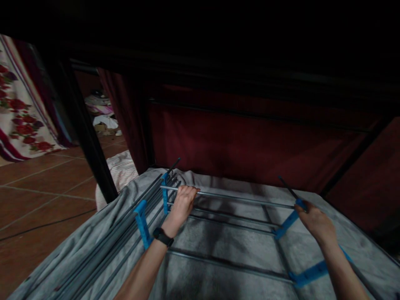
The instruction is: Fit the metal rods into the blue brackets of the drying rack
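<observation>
My left hand [185,201], with a dark band on its wrist, is wrapped round a thin grey metal tube [237,197] near its left end. That tube runs across the top of a frame of grey tubes and blue plastic brackets. Its left end lies by a blue bracket [165,193]. At the other end my right hand [315,221] grips a blue connector [301,204] where the tube meets it; part of the connector is hidden by my fingers. Lower tubes [231,264] join the left blue bracket [143,225] and the right blue bracket [311,273].
A bundle of loose grey tubes [103,250] lies left of the frame on a grey blanket [200,287]. Black bed posts [84,133] and a dark overhead structure surround the bed. Dark red curtains [250,146] hang behind. A cable [46,225] crosses the tiled floor.
</observation>
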### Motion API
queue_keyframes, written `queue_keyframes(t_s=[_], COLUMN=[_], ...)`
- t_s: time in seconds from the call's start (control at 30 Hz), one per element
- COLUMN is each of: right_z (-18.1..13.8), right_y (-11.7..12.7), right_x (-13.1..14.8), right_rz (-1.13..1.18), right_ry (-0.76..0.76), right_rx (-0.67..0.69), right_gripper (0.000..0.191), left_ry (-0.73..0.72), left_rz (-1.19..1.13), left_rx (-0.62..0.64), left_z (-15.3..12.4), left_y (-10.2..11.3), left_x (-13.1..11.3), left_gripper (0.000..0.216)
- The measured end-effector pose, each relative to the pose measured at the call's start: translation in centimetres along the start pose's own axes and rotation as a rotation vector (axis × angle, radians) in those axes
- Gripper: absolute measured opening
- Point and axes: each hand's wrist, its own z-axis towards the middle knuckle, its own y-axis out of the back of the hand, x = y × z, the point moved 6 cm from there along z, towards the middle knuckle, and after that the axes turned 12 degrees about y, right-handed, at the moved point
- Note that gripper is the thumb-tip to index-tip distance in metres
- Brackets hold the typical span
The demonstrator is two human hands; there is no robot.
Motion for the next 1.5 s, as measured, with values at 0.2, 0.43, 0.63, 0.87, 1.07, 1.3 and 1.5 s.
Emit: queue_keyframes(t_s=[0.2,0.43,0.63,0.87,1.07,1.3,1.5], right_z=[0.1,0.0,-0.4,-0.7,-0.9,-1.4,-1.6], right_y=[-0.1,-0.3,-0.5,-0.5,-0.9,-0.9,-0.6], right_x=[-0.2,-0.3,-0.2,-0.1,0.1,0.6,1.1], right_rz=[0.033,0.034,0.008,-0.016,-0.005,-0.064,-0.062], right_ry=[-0.005,-0.007,-0.007,-0.007,0.009,0.041,0.049], right_rx=[0.017,0.01,0.013,0.002,0.009,-0.025,-0.013], right_gripper=[0.076,0.077,0.081,0.079,0.082,0.082,0.081], left_ry=[0.031,-0.003,-0.003,-0.007,-0.022,0.011,0.007], left_rz=[0.009,-0.021,-0.008,0.007,0.026,0.03,0.016], left_rx=[0.026,0.034,0.061,0.072,0.089,0.083,0.085], left_z=[0.9,2.4,3.2,2.4,2.1,1.8,1.7], left_y=[-0.2,0.3,0.0,-0.6,-1.4,-1.9,-1.7], left_x=[-0.4,-1.1,-0.8,-0.2,0.4,1.1,1.2], left_gripper=[0.035,0.047,0.043,0.049,0.046,0.043,0.044])
